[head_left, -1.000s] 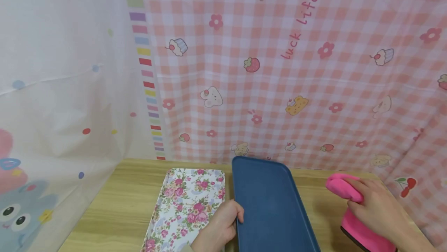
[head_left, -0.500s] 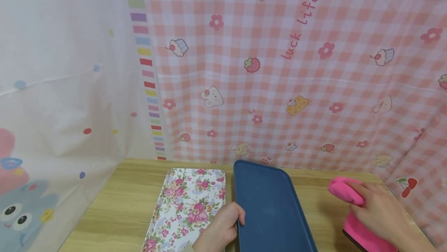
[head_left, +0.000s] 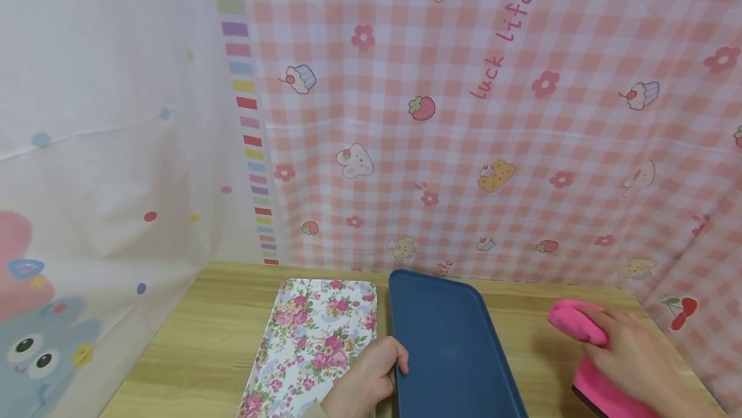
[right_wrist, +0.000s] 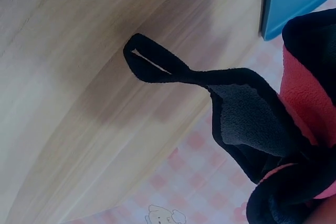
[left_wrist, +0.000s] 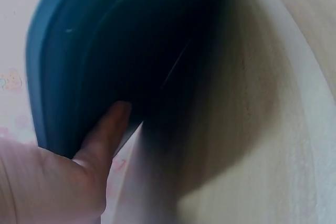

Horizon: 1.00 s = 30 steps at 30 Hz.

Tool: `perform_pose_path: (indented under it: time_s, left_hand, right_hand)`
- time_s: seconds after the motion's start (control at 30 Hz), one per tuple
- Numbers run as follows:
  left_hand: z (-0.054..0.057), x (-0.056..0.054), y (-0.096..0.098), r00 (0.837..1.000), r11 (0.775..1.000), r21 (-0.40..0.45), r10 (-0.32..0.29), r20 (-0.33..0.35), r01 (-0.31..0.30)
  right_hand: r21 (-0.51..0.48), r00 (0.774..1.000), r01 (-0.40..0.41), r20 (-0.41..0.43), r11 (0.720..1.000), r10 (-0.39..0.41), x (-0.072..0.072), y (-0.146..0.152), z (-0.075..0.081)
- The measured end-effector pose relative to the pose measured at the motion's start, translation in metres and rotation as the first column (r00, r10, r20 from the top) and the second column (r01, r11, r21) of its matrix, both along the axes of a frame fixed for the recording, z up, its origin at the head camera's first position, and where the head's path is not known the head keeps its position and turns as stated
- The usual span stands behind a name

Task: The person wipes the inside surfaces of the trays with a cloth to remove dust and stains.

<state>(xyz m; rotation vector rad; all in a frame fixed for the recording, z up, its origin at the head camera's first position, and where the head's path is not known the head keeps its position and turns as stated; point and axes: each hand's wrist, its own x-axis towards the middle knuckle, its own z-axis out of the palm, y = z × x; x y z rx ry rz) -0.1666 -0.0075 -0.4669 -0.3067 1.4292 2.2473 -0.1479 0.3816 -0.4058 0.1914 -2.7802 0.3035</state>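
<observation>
My left hand (head_left: 371,370) grips the left edge of a dark blue rectangular tray (head_left: 449,334). In the left wrist view a finger reaches over the dark face of the tray (left_wrist: 94,66), which stands at an angle over the wooden table with a gap below. At the right, my right hand (head_left: 628,350) holds a bunched bright pink cleaning cloth (head_left: 580,323), part of it hanging below the fingers. The right wrist view shows the cloth's grey side (right_wrist: 252,121), black binding and a black hanging loop (right_wrist: 152,59) over the table.
A white tray with pink roses (head_left: 313,341) lies left of the blue one, close to it. Both are on or over a light wooden table (head_left: 191,334). Behind hangs a pink checked curtain (head_left: 394,167), with a white dotted sheet (head_left: 116,180) on the left.
The far end of the blue tray has sunk a little. My right hand has drifted slightly down and right with the cloth. The left hand keeps its grip, and the view has shifted slightly.
</observation>
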Motion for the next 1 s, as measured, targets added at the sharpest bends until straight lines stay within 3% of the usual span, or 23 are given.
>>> perform_pose_path:
  time_s: [0.17, 0.33, 0.47, 0.7, 0.87, 1.0]
  left_hand:
    - [-0.001, -0.002, -0.001, 0.996, 0.997, -0.031, -0.069, -0.056, 0.067]
    - [-0.003, -0.001, -0.002, 0.986, 0.984, -0.167, -0.080, -0.149, 0.054]
    - [-0.003, 0.003, -0.002, 0.981, 0.982, -0.186, -0.073, -0.181, 0.039]
    - [0.001, 0.003, -0.005, 0.988, 0.984, -0.162, -0.092, -0.126, 0.071]
    - [0.008, 0.000, -0.005, 0.993, 0.967, -0.239, -0.107, -0.047, 0.093]
    - [0.012, 0.001, -0.004, 0.995, 0.954, -0.288, -0.094, -0.030, 0.081]
  right_hand:
    - [-0.010, 1.000, 0.001, 0.018, 1.000, -0.001, 0.000, 0.000, -0.001]
    - [-0.025, 0.996, 0.016, 0.087, 1.000, -0.014, -0.003, -0.003, -0.001]
    - [-0.035, 0.991, 0.036, 0.127, 0.999, -0.031, -0.005, -0.005, -0.001]
    - [-0.044, 0.993, 0.035, 0.113, 0.998, -0.029, -0.004, -0.003, -0.002]
    - [-0.044, 0.995, 0.029, 0.092, 0.999, -0.025, -0.003, -0.001, -0.004]
    - [-0.039, 0.995, 0.028, 0.101, 0.999, -0.024, -0.004, 0.000, -0.005]
